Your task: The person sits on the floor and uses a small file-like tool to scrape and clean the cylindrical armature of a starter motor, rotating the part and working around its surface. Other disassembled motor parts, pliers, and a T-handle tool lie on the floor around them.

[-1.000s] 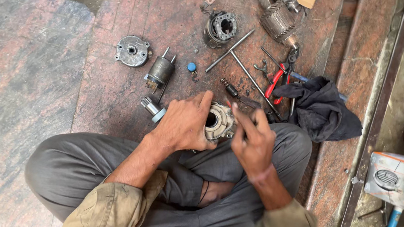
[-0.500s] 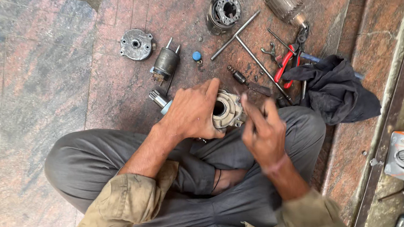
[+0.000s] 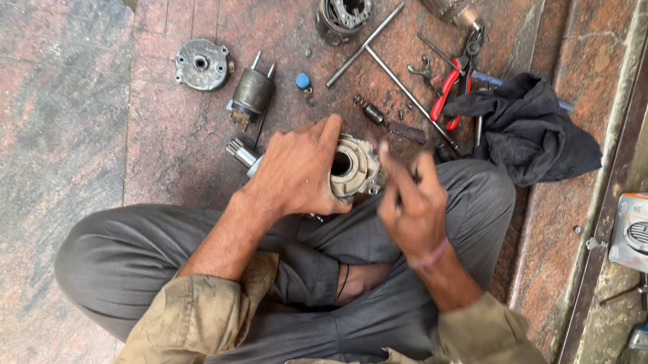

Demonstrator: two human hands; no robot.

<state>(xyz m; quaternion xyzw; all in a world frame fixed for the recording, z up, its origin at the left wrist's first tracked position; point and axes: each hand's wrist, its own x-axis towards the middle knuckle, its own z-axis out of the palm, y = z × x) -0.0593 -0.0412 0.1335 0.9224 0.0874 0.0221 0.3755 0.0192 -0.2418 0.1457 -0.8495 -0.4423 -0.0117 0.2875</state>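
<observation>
Reddish stone floor [image 3: 183, 143], with a person sitting cross-legged on it. The housing [image 3: 354, 167], a round pale metal part with a dark bore, sits at the knees, bore facing up toward the camera; a shaft [image 3: 240, 151] sticks out from under the left hand toward the left, so the long axis runs roughly left to right. The left hand [image 3: 297, 167] is clenched over the housing's left side, fingers wrapped around it. The right hand [image 3: 412, 199] is just beside the housing's right edge, fingers curled, forefinger raised; whether it grips anything I cannot tell. Compared with half a second ago, the hands and housing sit much the same, only the view has shifted slightly. The housing's left half is hidden by the left hand. Further out lie a cylinder [image 3: 253, 94], a round cover [image 3: 202, 64], a T-wrench [image 3: 377, 55], red pliers [image 3: 453, 83] and a dark rag [image 3: 530, 131]
</observation>
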